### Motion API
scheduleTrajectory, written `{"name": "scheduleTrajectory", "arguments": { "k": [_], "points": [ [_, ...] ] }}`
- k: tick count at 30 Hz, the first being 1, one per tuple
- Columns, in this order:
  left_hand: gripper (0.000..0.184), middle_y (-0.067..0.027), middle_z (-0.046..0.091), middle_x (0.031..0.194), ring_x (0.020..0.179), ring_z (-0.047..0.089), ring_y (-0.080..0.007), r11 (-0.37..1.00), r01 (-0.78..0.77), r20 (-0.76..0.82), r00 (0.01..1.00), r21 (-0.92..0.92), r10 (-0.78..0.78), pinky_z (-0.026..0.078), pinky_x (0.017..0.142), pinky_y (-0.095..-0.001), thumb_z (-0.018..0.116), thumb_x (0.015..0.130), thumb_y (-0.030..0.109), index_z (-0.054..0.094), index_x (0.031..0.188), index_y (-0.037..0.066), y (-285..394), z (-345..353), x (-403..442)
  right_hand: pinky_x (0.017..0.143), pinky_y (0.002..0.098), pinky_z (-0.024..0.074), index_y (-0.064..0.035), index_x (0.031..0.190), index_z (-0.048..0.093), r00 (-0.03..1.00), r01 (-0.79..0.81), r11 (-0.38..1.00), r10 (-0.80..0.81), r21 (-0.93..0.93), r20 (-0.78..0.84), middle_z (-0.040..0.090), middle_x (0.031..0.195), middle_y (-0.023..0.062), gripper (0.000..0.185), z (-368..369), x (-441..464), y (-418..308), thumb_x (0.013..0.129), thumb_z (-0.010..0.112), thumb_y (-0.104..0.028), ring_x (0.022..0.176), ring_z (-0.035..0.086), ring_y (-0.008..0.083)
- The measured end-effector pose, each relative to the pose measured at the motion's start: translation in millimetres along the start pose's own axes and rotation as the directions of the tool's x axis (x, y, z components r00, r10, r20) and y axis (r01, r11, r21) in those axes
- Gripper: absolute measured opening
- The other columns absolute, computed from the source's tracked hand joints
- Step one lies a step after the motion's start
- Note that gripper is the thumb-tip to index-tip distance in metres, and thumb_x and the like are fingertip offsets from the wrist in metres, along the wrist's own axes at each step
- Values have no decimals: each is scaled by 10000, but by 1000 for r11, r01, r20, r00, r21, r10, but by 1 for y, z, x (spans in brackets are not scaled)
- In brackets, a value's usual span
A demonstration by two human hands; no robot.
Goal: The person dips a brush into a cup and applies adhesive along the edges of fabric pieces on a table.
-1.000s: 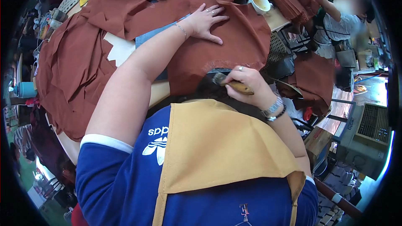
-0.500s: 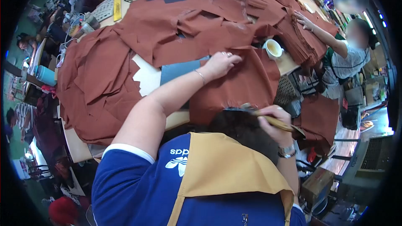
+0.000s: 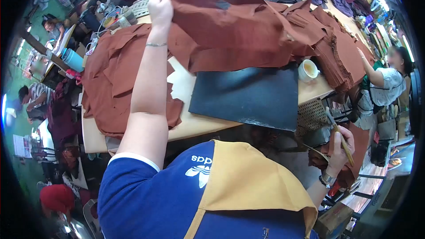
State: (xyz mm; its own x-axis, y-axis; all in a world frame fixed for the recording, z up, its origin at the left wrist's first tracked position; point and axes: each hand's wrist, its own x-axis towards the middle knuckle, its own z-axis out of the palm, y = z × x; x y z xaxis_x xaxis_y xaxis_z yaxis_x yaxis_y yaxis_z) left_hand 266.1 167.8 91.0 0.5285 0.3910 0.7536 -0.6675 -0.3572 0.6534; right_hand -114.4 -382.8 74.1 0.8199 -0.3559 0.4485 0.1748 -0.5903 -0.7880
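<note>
Rust-brown sheet (image 3: 234, 33) held up over a dark board (image 3: 248, 97)

At the left, a loose pile (image 3: 119, 71) of similar brown pieces lies on the pale table (image 3: 199, 125), its overlapping layers hiding most of their edges. Just right of it, the left hand (image 3: 160, 11) reaches toward the far side, fingers closed on the sheet's far left corner; the fingertips are hard to make out. The sheet spreads rightward from that grip, covering the board's far edge. Blur smears its right end, so I cannot tell whether it touches the table there. A white cup (image 3: 308, 70) stands just beside the board's right edge, its pale contents unclear. Farther right lies a layered brown stack (image 3: 338, 57). On the near right, the right hand (image 3: 341, 148) grips the wooden handle of a brush (image 3: 335, 128), bristles uppermost; whatever coats them is too small to tell. The apron (image 3: 261, 177) hides part of that arm. At the far right, a co-worker (image 3: 389, 82) extends an arm toward the stack, the hand indistinct.
</note>
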Motion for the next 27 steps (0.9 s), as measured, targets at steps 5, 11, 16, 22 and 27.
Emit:
{"name": "scheduleTrajectory", "arguments": {
  "k": [5,11,16,22,27],
  "points": [
    [314,-233,685,1035,1010,658,-346,781,131,21,983,611,-181,507,949,-392,501,900,12,713,1127,-33,-63,-86,-73,933,315,498,33,1059,656,998,-8,999,11,-46,60,683,1080,102,143,1,6,9,935,641,-37,1004,632,169],
    [407,-191,551,1265,1130,583,-373,611,227,40,919,758,-392,481,990,-460,571,942,142,585,1346,91,-56,-147,-164,917,298,496,29,1060,655,985,21,1000,-23,15,170,673,1076,89,142,23,15,13,929,649,-26,992,625,154],
    [575,-130,522,1420,1281,525,-332,277,-15,132,904,961,-407,456,1053,-470,691,806,251,591,1365,165,1,-212,-171,894,285,501,34,1058,653,974,58,998,-54,-13,221,669,1068,79,137,30,18,8,924,645,7,969,624,141],
    [240,-45,674,1192,1084,646,-270,314,-19,180,851,949,-493,529,893,-436,724,872,339,725,1019,150,3,-262,-174,888,280,507,27,1048,652,960,81,995,-63,-53,272,674,1051,77,134,38,23,11,915,658,16,962,625,131],
    [252,-58,677,1180,1043,658,-294,380,-217,348,881,899,-321,525,859,-431,711,896,345,685,956,102,12,-257,-176,885,278,511,27,1047,652,958,62,998,-62,8,279,680,1049,73,139,45,24,16,910,673,9,962,633,135]
  ]
}}
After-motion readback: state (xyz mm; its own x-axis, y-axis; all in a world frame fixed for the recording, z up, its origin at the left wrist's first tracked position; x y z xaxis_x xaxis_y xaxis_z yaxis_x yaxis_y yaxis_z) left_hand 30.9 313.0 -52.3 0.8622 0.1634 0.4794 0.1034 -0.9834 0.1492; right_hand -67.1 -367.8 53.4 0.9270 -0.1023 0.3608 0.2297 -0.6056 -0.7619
